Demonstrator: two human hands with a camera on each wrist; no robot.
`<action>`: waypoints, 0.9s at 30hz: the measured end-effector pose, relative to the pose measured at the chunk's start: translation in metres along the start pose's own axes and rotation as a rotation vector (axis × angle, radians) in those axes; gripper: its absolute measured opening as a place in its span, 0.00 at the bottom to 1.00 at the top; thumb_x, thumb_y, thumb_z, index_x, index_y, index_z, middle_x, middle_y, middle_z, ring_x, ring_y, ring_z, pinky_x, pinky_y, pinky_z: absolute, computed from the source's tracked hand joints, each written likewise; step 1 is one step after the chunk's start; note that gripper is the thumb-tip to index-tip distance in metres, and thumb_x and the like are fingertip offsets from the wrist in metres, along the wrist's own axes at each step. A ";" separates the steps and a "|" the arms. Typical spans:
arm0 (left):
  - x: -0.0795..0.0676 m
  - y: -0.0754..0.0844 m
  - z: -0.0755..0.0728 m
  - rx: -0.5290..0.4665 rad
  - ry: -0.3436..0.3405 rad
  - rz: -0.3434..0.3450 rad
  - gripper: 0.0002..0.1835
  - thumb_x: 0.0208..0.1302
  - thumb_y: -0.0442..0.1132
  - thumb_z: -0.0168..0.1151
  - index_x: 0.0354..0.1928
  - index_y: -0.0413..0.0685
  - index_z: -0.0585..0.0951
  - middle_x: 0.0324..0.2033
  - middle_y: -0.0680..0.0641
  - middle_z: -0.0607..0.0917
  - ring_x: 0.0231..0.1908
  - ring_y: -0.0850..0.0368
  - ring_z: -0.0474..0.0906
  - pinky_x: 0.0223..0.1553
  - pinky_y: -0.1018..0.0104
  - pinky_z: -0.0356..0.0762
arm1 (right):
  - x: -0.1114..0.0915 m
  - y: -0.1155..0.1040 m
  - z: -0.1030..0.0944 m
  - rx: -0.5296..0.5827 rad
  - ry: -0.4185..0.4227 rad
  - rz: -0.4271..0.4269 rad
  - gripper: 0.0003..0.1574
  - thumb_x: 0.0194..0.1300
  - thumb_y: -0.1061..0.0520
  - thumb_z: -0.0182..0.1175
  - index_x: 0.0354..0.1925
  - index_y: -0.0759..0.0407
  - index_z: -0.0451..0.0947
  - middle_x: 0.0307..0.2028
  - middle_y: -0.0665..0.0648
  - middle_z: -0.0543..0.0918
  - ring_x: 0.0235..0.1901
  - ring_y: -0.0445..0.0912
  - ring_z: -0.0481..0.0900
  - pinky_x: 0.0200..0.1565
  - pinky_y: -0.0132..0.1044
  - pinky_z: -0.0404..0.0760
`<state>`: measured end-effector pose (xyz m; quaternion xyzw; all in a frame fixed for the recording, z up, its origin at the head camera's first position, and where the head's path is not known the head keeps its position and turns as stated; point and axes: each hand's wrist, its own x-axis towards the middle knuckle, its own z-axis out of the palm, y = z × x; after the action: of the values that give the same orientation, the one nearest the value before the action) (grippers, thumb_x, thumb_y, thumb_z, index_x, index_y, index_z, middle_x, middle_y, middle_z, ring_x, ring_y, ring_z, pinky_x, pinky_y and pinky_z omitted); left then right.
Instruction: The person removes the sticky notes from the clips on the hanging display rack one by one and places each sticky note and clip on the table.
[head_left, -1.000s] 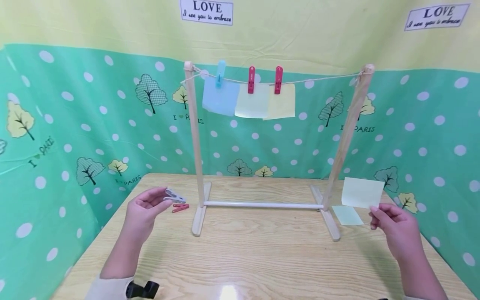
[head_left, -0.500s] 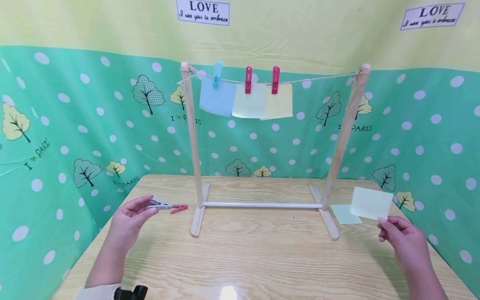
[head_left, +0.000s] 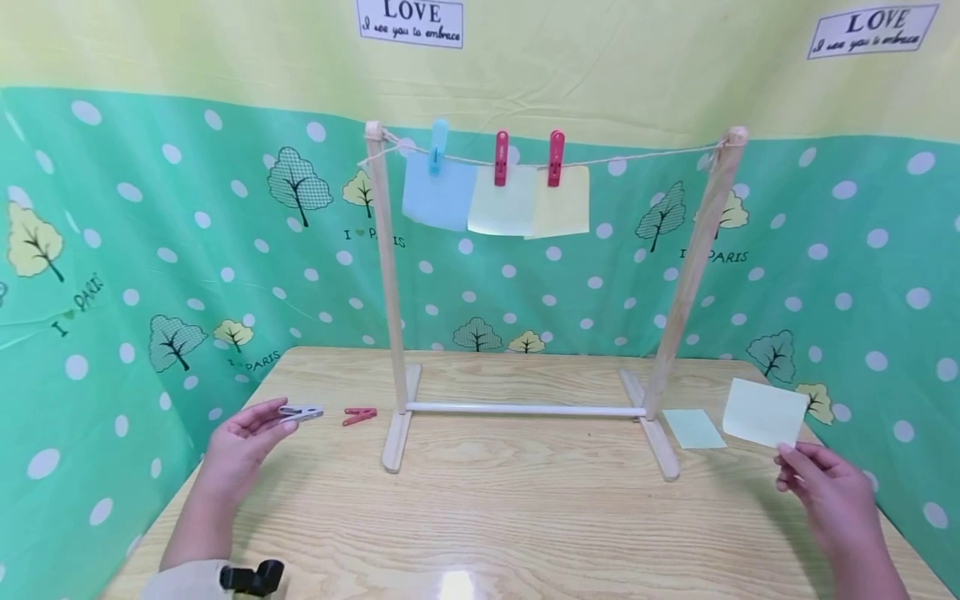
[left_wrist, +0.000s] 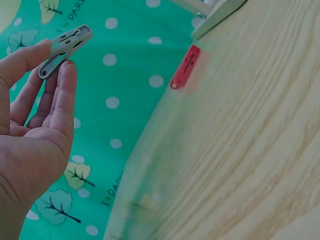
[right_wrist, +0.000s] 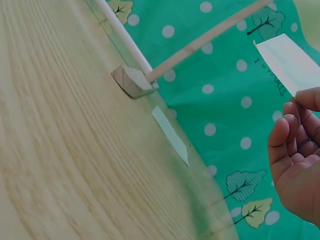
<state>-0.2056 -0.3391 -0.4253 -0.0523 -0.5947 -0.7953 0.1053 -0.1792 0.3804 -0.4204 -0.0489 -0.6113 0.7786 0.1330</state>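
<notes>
My left hand pinches a grey clothespin by its handle ends, above the left side of the table. A red clothespin lies on the wood just to its right. On the other side, my right hand grips a pale sheet of paper by its lower corner, between thumb and fingers. Another pale green sheet lies flat on the table beside the rack's right foot. Blue paper, whitish paper and yellow paper hang from the string, pinned by one blue and two red clothespins.
A wooden rack stands mid-table, with a left post, a right post and a white crossbar low between them. The string runs between the post tops. A green dotted curtain closes in the table's back and sides.
My left hand has drawn back leftward with the grey clothespin, away from the red one. My right hand has shifted right and slightly down with the paper.
</notes>
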 end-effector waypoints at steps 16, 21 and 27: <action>0.014 -0.024 -0.024 0.290 0.090 -0.136 0.23 0.57 0.30 0.71 0.56 0.39 0.78 0.39 0.60 0.86 0.41 0.68 0.83 0.44 0.74 0.81 | 0.009 0.010 -0.026 -0.123 0.045 0.105 0.06 0.67 0.57 0.63 0.32 0.54 0.82 0.28 0.48 0.82 0.27 0.42 0.80 0.30 0.32 0.84; 0.021 -0.030 -0.030 0.377 0.089 -0.178 0.32 0.56 0.34 0.73 0.62 0.32 0.73 0.40 0.62 0.86 0.42 0.70 0.82 0.46 0.72 0.80 | 0.016 0.015 -0.034 -0.270 0.042 0.171 0.07 0.68 0.53 0.62 0.35 0.55 0.79 0.29 0.47 0.82 0.29 0.42 0.80 0.32 0.33 0.84; 0.028 -0.036 -0.038 0.538 0.085 -0.180 0.36 0.57 0.38 0.73 0.64 0.29 0.70 0.43 0.58 0.87 0.41 0.75 0.81 0.44 0.78 0.79 | 0.023 0.019 -0.042 -0.475 0.030 0.217 0.17 0.73 0.50 0.56 0.42 0.64 0.75 0.31 0.47 0.80 0.29 0.42 0.79 0.33 0.35 0.84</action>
<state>-0.2393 -0.3687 -0.4641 0.0636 -0.7816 -0.6167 0.0693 -0.1936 0.4219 -0.4467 -0.1556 -0.7660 0.6223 0.0425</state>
